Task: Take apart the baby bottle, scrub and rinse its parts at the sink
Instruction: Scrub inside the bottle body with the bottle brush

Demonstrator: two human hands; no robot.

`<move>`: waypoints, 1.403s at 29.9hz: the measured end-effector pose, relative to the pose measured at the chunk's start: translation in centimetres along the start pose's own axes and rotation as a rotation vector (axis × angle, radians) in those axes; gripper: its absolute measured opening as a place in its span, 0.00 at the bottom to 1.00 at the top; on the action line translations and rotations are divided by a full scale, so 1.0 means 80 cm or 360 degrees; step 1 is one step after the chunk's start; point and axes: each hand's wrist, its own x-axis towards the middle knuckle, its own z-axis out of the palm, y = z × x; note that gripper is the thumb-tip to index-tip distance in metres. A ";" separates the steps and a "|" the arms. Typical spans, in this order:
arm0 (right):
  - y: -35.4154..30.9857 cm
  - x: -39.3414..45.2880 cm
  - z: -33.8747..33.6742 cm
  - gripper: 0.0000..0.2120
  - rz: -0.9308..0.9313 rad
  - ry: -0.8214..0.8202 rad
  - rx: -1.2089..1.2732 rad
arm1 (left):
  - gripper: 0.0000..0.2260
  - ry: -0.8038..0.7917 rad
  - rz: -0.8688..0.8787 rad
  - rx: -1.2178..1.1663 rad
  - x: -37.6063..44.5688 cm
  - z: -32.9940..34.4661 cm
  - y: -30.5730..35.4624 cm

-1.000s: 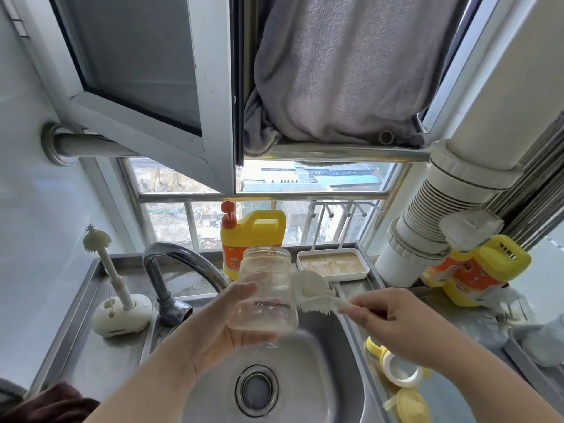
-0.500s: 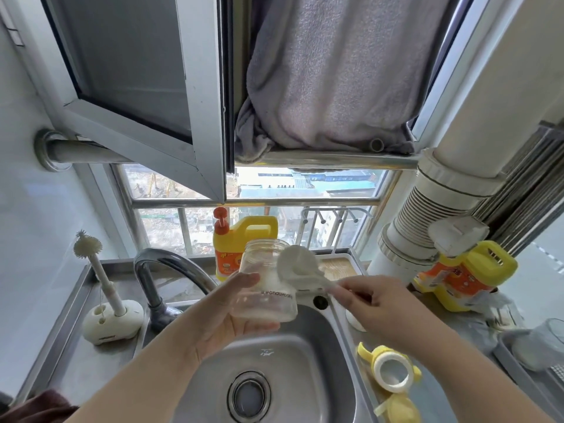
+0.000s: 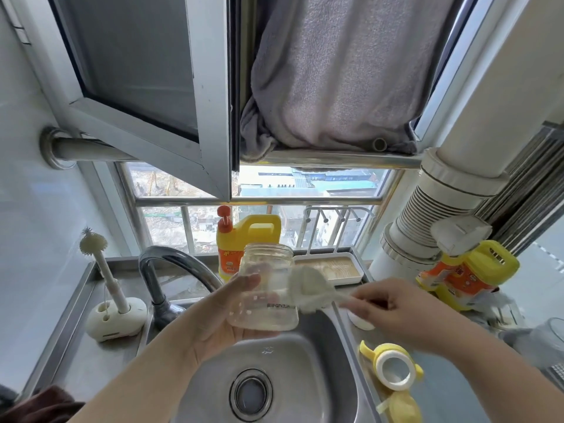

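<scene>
My left hand [image 3: 213, 319] grips the clear bottle body [image 3: 265, 288] upright above the steel sink [image 3: 317, 377]. My right hand [image 3: 393, 309] pinches the handle of a white bottle brush [image 3: 308, 290], whose head lies against the bottle's right outer side. The yellow collar with its white ring [image 3: 392, 369] lies on the counter right of the sink, and another yellow part [image 3: 403, 410] sits just below it at the frame edge.
The tap [image 3: 174, 267] arches over the sink's left rear. A small nipple brush in a white stand [image 3: 114, 312] is at left. A yellow detergent jug [image 3: 244, 239] and a white tray [image 3: 332, 270] stand behind; another yellow jug [image 3: 470, 273] at right.
The brush head rose near the bottle's mouth half a second ago and has come back down along its right side. The bottle stays in my left hand.
</scene>
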 end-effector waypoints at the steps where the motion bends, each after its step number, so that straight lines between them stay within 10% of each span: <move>1: 0.001 0.004 0.000 0.11 0.0017 0.0109 -0.0016 | 0.46 -0.0002 0.0002 0.0021 0.001 0.002 -0.001; 8: -0.006 0.000 0.004 0.11 -0.0044 -0.0043 -0.0016 | 0.31 0.0034 0.0112 0.0182 0.003 0.007 0.000; 12: -0.004 0.014 0.006 0.12 -0.0071 0.0292 -0.0032 | 0.31 -0.0007 0.0084 0.0126 0.007 0.007 -0.007; 16: -0.008 0.001 0.012 0.12 -0.0162 -0.0003 0.0068 | 0.31 0.0077 0.0110 0.0063 0.008 0.006 -0.004; 23: 0.014 -0.003 0.040 0.08 -0.0190 0.0367 0.0137 | 0.28 0.0163 -0.0215 -0.0145 0.020 0.020 -0.011; 31: 0.028 -0.012 0.037 0.11 -0.0133 0.0417 0.0279 | 0.50 0.0036 -0.0152 -0.0025 0.022 0.020 -0.021; 42: 0.031 -0.015 0.038 0.08 -0.0202 0.0483 0.0136 | 0.38 0.0233 -0.0026 0.0540 0.023 0.019 -0.029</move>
